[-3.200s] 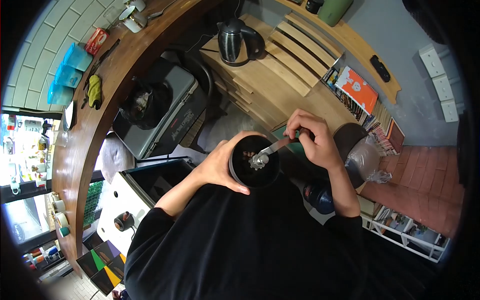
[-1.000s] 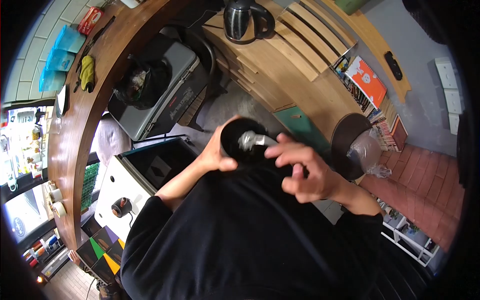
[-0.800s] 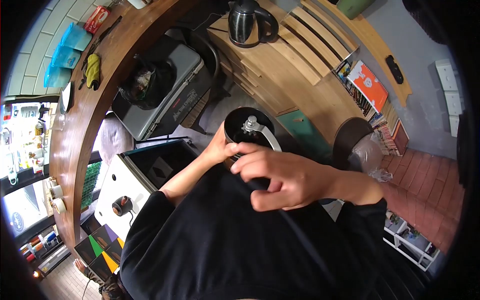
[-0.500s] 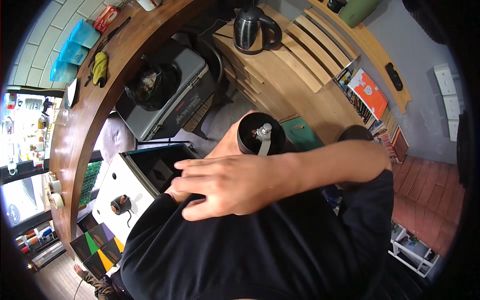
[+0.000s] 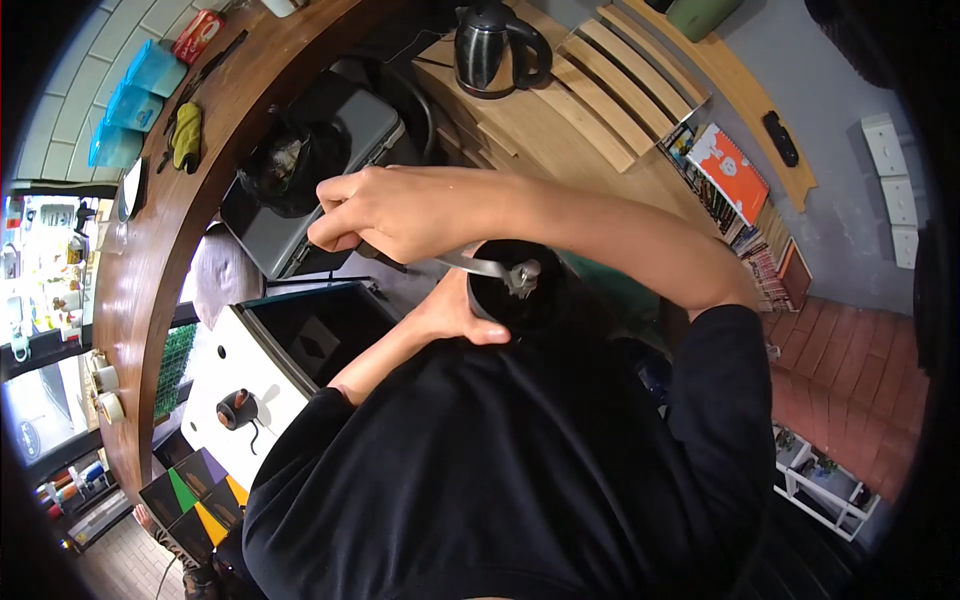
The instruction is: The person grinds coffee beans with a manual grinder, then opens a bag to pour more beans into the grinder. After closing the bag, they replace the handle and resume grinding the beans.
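A dark hand coffee grinder (image 5: 545, 310) stands in front of my chest, its round top facing up at me. Around its body on the left side wraps my left hand (image 5: 450, 308), thumb on the near side. A metal crank arm (image 5: 470, 265) runs leftward from the grinder's centre nut. At its outer end my right hand (image 5: 375, 212) is closed on the crank handle, with my forearm passing over the grinder's far rim. Dark bits, possibly beans, lie inside the grinder's top, too shadowed to make out well.
Ahead, an electric kettle (image 5: 490, 55) stands on a wooden counter (image 5: 550, 140). A grey cooler box (image 5: 365, 115) carries a black bag (image 5: 285, 170). A curved wooden bar (image 5: 130, 300) runs along the left. Nearer is a white cabinet (image 5: 215, 385) with a small black pot (image 5: 238, 408).
My right hand has swung away from my chest to the grinder's far left, turning the crank from pointing towards me to pointing left. My left hand stays around the grinder.
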A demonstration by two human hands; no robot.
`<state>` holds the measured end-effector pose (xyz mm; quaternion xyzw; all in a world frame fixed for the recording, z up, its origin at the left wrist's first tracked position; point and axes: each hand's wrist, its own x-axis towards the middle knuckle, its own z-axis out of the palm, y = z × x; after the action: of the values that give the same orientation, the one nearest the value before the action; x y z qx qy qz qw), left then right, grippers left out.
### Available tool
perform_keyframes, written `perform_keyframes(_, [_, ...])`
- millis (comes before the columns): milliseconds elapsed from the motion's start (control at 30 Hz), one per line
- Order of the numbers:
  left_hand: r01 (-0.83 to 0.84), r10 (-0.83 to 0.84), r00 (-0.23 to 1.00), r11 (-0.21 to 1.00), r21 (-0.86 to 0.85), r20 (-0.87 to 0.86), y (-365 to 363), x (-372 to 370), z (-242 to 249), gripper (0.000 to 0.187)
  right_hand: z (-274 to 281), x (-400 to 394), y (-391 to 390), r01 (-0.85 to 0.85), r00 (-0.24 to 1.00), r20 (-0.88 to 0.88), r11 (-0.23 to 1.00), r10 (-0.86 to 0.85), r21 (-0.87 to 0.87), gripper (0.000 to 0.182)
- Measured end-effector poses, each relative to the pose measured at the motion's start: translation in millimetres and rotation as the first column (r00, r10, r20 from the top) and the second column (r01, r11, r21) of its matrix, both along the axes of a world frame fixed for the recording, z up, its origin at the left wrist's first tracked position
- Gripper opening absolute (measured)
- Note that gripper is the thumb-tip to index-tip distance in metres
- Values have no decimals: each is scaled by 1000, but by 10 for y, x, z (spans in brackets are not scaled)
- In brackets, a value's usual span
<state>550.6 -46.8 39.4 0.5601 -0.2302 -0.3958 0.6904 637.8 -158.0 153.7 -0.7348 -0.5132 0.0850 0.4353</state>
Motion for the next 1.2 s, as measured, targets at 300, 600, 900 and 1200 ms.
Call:
perform_keyframes(300, [-50,18,979,987,-154,-202,238,-113,-218,122,-660,161,-593,288,955,-76,958,-288,-8,19])
perform_keyframes(600, [-182,154,952,979,-86,-266,311,-82,-117,104,-698,-941,-1310,595,786,-280,798,-551,100,26])
perform_keyframes(900, [-166,164,985,986,-27,-48,57,120,125,99,20,-1574,-775,156,977,-194,922,-91,354,14])
perform_keyframes(1200, [72,-109,976,978,196,189,143,12,-315,86,250,-743,113,-140,929,355,988,107,69,22])
